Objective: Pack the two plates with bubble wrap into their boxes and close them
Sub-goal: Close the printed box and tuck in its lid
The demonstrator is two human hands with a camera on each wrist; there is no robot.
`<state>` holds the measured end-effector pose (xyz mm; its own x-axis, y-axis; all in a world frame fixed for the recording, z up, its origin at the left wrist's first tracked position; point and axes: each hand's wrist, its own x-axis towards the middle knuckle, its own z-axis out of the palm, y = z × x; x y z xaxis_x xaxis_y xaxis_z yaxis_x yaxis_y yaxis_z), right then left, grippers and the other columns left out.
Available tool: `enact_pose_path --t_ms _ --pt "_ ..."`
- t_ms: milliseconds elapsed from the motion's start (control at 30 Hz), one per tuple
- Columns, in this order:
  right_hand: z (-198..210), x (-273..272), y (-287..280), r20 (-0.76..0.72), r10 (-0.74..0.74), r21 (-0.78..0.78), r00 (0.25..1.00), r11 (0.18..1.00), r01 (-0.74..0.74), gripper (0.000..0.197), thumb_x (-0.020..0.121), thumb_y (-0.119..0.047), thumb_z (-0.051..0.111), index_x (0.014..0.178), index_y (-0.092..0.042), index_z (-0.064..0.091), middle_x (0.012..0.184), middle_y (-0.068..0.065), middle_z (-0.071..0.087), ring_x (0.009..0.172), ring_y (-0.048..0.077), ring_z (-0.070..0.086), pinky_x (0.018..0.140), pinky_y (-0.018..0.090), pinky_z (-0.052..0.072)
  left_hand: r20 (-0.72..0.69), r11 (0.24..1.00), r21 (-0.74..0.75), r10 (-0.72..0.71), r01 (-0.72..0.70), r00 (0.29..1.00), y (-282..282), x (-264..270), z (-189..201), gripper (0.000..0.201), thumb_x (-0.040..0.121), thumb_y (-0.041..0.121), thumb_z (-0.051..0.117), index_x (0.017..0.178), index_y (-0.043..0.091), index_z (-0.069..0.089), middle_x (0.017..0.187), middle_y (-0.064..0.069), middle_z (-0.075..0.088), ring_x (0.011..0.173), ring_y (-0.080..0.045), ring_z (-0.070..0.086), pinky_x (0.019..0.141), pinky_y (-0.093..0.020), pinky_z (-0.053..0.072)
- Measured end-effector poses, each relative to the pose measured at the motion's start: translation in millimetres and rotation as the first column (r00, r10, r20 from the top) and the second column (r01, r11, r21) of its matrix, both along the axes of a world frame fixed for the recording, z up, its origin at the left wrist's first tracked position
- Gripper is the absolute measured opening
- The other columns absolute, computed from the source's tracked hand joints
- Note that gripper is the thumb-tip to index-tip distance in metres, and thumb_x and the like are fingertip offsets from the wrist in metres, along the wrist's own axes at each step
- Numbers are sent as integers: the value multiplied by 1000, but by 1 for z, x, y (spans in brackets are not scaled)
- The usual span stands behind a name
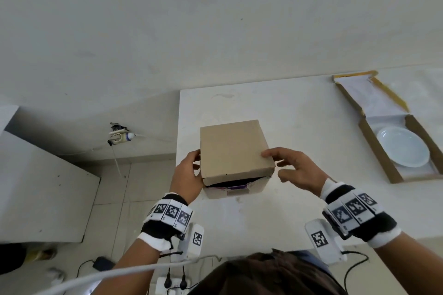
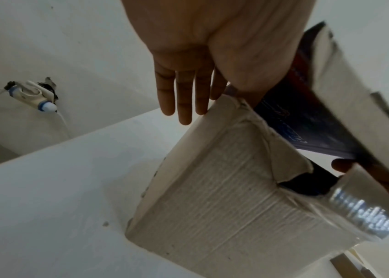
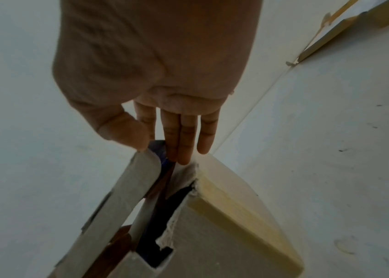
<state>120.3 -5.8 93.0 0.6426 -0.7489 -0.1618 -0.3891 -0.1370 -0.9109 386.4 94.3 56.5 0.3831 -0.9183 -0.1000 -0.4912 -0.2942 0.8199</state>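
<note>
A brown cardboard box point(image 1: 236, 151) stands on the white table point(image 1: 299, 108), its lid down except for a dark gap along the near side. My left hand point(image 1: 189, 170) lies against its left wall point(image 2: 212, 197) with straight fingers point(image 2: 183, 97); the thumb is hidden behind the lid flap point(image 2: 355, 90). My right hand point(image 1: 287, 165) pinches the lid's near right corner point(image 3: 126, 193), thumb on top. What is inside is hidden. A second box point(image 1: 370, 141) lies open at the right. In it a white plate point(image 1: 402, 146) rests on a pale sheet point(image 1: 386, 121).
The table's left edge point(image 1: 178, 141) runs just left of the box, with floor below. A wall socket with a cable point(image 1: 118, 137) is further left. A power strip point(image 1: 172, 286) and cables lie near my body. The open box's lid point(image 1: 366, 96) reaches towards the wall.
</note>
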Motion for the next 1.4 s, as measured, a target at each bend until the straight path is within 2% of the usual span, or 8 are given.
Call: enact_pose_path --t_ms 167,400,567,633,733,833,1167,1400 --pt "-12 -2 14 -91 -65 -325 994 945 32 27 85 -18 66 109 -30 63 103 -22 62 95 -16 53 82 9 43 -29 997 -65 35 -37 999 10 -5 -1 44 85 9 63 126 18 53 110 10 60 91 -8 59 75 -22 48" --pt "-36 -3 21 5 -114 -531 994 842 99 23 83 -18 68 106 -15 68 100 -11 66 87 8 61 75 30 54 -12 978 -183 97 -98 995 21 -13 -3 25 90 0 53 108 13 63 100 9 65 86 4 59 64 -6 44" --pt "-44 0 26 36 -158 -628 987 765 145 28 86 -32 58 102 -14 70 97 -2 70 84 -1 53 73 26 54 -111 979 -185 66 -86 992 29 -15 -1 29 79 6 49 98 21 64 105 9 65 88 3 59 66 -5 43" --pt "-45 1 29 43 -166 -672 985 725 151 31 87 -33 53 100 -12 71 95 0 70 86 7 60 75 24 53 -135 980 -196 11 -38 991 33 -14 -1 27 73 15 49 94 27 61 111 17 62 94 8 57 70 -5 42" --pt "-47 2 32 57 -195 -708 979 683 177 30 87 -30 53 98 -10 72 96 3 71 88 18 67 81 17 48 -139 977 -214 -41 11 989 38 -7 -4 30 70 31 55 99 28 60 113 20 61 98 5 58 76 -15 46" --pt "-48 4 33 75 -191 -738 979 649 183 26 87 -25 54 95 -9 73 95 4 71 83 21 67 75 23 52 -159 974 -224 -83 46 984 41 -3 -6 43 66 38 55 108 30 55 113 19 61 99 1 59 78 -23 49" --pt "-52 3 31 45 -124 -827 991 552 107 22 89 -16 54 97 -4 71 94 7 70 73 27 65 61 33 54 41 942 -292 -158 163 987 44 -1 -20 50 79 37 56 127 43 48 130 18 48 117 4 48 81 -10 47" --pt "-61 1 32 -36 -115 -878 993 478 23 25 88 -14 61 113 -11 63 100 12 68 78 28 62 60 33 52 40 935 -316 -155 160 987 42 2 -23 42 78 33 60 119 27 62 131 17 49 119 8 48 82 -6 44"
